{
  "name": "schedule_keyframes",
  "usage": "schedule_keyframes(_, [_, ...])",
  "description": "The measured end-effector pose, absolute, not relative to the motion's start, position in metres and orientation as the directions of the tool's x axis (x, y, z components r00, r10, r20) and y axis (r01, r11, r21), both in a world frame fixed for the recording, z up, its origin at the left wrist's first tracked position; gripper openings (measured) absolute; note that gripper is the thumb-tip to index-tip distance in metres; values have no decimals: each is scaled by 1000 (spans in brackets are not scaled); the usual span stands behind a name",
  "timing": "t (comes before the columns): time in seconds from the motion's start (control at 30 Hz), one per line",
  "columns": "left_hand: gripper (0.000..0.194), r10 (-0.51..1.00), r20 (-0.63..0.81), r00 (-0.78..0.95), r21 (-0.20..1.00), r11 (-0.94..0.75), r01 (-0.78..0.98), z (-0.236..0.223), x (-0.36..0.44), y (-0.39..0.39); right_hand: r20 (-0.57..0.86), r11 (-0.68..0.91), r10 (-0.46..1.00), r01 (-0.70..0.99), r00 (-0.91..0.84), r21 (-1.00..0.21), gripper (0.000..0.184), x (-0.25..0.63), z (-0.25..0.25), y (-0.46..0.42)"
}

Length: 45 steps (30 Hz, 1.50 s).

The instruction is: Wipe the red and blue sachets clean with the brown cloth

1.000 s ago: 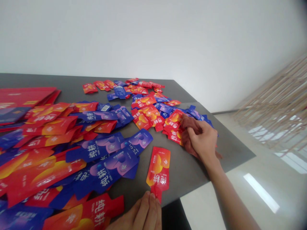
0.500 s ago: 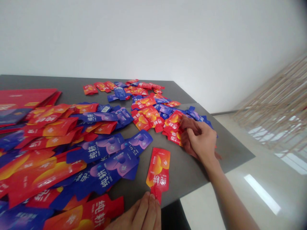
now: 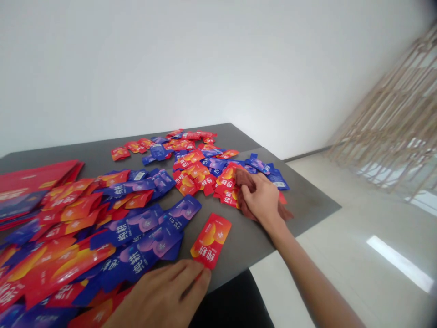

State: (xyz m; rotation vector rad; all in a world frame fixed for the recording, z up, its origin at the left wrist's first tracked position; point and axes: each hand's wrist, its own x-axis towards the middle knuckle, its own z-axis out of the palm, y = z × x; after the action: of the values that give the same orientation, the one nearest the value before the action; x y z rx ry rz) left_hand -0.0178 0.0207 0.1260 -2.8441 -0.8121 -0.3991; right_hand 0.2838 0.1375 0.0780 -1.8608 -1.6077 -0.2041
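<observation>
At the near edge of the table, my left hand pinches the narrow lower end of a red sachet with an orange design and white characters. My right hand is closed on a crumpled brown cloth, which rests on the table against a pile of red sachets and blue sachets. The cloth partly covers the pile's near side. Left of my left hand spreads a large heap of overlapping blue sachets and red sachets.
Red folded bags lie at the left of the grey table. More sachets are scattered toward the back, near a white wall. Bundled wooden poles lean at the right above a shiny floor.
The view has shifted, so the table appears turned and further left. The sachet in my left hand has tilted to the right, and more of that hand shows. My right hand still grips the cloth.
</observation>
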Motion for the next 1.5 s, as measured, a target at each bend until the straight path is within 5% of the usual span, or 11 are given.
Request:
schedule_keyframes(0.1, [37,629,69,774,-134,-763,632,136,3,37,482,-59,843,931,240,-361,31,280,83,136])
schedule_keyframes(0.23, [41,672,-61,738,-201,-733,650,130,37,63,406,-97,883,939,235,-331,32,277,87,134])
schedule_keyframes(0.8, [37,775,-218,594,-299,-632,715,88,92,82,387,-68,900,943,198,-325,30,275,81,138])
schedule_keyframes(1.13, [33,765,-331,553,-198,-629,752,99,120,90,432,-62,882,956,187,-287,37,278,68,142])
schedule_keyframes(1.5, [34,884,-222,411,-52,-431,901,70,175,126,495,-42,850,961,178,-274,40,285,52,150])
